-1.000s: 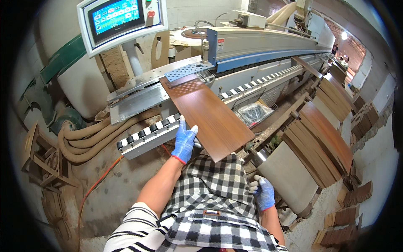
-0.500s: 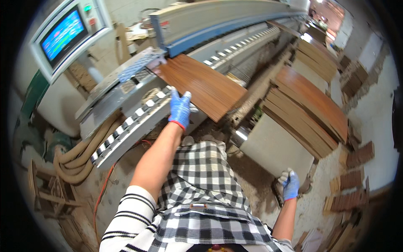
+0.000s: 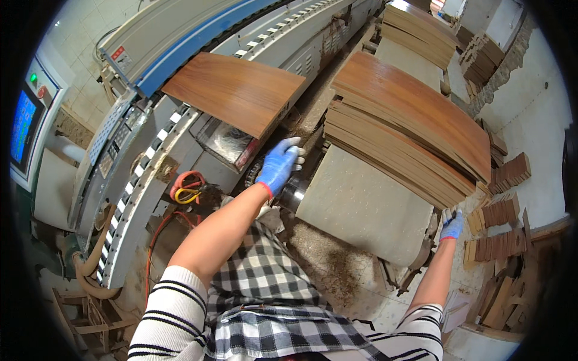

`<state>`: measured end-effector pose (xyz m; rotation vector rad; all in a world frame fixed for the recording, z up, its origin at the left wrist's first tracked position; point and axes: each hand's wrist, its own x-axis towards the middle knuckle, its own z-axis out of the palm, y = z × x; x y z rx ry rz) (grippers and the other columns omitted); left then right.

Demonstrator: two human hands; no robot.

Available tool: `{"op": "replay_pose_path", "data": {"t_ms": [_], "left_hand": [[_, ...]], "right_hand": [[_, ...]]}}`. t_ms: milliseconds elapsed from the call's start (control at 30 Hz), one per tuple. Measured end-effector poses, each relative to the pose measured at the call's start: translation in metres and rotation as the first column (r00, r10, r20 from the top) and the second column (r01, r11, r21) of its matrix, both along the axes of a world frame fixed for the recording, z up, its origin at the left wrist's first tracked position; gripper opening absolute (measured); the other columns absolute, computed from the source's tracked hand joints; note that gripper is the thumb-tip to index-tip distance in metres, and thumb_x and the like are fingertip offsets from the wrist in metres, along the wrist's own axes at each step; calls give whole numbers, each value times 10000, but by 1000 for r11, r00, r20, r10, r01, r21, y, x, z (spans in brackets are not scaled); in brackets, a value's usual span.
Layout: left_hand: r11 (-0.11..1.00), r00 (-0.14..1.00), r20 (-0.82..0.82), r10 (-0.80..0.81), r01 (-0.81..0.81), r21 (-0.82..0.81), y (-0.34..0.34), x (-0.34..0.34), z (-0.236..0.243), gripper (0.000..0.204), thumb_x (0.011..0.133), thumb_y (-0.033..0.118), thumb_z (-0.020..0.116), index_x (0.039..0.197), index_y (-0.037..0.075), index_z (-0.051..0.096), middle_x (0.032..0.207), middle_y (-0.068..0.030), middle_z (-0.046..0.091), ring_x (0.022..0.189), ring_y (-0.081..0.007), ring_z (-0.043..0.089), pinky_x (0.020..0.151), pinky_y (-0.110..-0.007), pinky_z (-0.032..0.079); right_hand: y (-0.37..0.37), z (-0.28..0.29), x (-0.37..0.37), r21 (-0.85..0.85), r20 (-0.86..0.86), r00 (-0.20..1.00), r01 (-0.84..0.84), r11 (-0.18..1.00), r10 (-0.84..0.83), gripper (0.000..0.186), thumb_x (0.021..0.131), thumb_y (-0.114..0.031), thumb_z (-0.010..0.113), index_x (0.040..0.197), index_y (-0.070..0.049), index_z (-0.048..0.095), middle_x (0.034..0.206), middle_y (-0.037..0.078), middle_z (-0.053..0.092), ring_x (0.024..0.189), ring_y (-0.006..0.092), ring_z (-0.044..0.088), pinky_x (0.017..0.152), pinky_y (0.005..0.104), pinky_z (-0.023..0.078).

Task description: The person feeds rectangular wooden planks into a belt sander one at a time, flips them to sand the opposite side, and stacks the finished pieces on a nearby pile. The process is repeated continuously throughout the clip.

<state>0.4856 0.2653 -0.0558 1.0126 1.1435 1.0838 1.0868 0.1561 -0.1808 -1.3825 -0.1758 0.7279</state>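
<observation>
Head cam view, quick headcount: two hands in blue gloves, one loose board on the machine, two big stacks of panels. That single wood-grain board (image 3: pixel 235 87) lies across the roller rail (image 3: pixel 141 174), far edge tucked against the blue strip of the long machine beam (image 3: pixel 174 45), near corner sticking out. Left hand (image 3: pixel 280 165) has nothing in its grip, fingers loosely spread, just off that corner and not touching it as far as I can see. Right hand (image 3: pixel 451 226) is down by the near corner of the closer stack (image 3: pixel 400 144); its fingertips are too small to read, so I can't tell whether that grip has hold of anything. Panels in there are packed too tight to count. Under them is one grey bed (image 3: pixel 361 204), with the second stack (image 3: pixel 415 36) farther back. Three small brown bundles (image 3: pixel 510 174) line the floor by the right wall. As for stuff in the way, the board covers part of the rail and overhangs one bin of clear plastic (image 3: pixel 229 144). Red and yellow handles (image 3: pixel 188 186) poke up beside the left forearm, and one control screen (image 3: pixel 23 131) sits far left.
</observation>
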Motion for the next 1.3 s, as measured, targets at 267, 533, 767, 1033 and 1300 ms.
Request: {"op": "replay_pose_path", "data": {"t_ms": [267,533,767,1033,1300], "left_hand": [[934,989,149,23,32,-356,103,53,-49,552,893,458,518,1351,171,401,1379,-41,402,1274,-272,337,976,-388,377],[931,922,374,-95,216,-295,161,87,-81,429,880,474,510,1194,185,554,1101,-28,621,948,-161,582,790,-349,463],[931,938,262,-229,289,-221,159,78,-81,302,906,384,508,1132,203,594,988,-10,631,857,-118,558,704,-298,450],[949,945,256,-202,254,-189,112,65,-55,380,974,293,388,1262,80,514,1182,-40,577,1054,-143,513,930,-288,389],[915,976,211,-55,134,-380,72,27,-79,307,887,255,580,1163,125,549,1126,-52,607,989,-168,573,849,-321,480]], "right_hand": [[59,-55,79,175,-363,913,-132,976,188,434,948,-356,395,1312,-130,465,1348,84,458,1189,265,459,1002,435,382],[92,-39,70,127,-299,945,-102,987,137,447,947,-368,391,1321,-131,454,1355,80,453,1200,267,449,1002,441,379],[87,-21,62,89,-245,962,-99,991,118,458,947,-378,387,1329,-131,445,1362,76,448,1209,269,441,1003,447,376],[66,-26,64,66,-235,967,-88,994,102,471,946,-389,382,1337,-132,434,1369,73,442,1220,271,431,1003,453,373],[18,-43,69,35,-232,971,-51,998,58,484,946,-401,378,1346,-133,423,1376,69,437,1231,273,421,1003,460,370]]}}
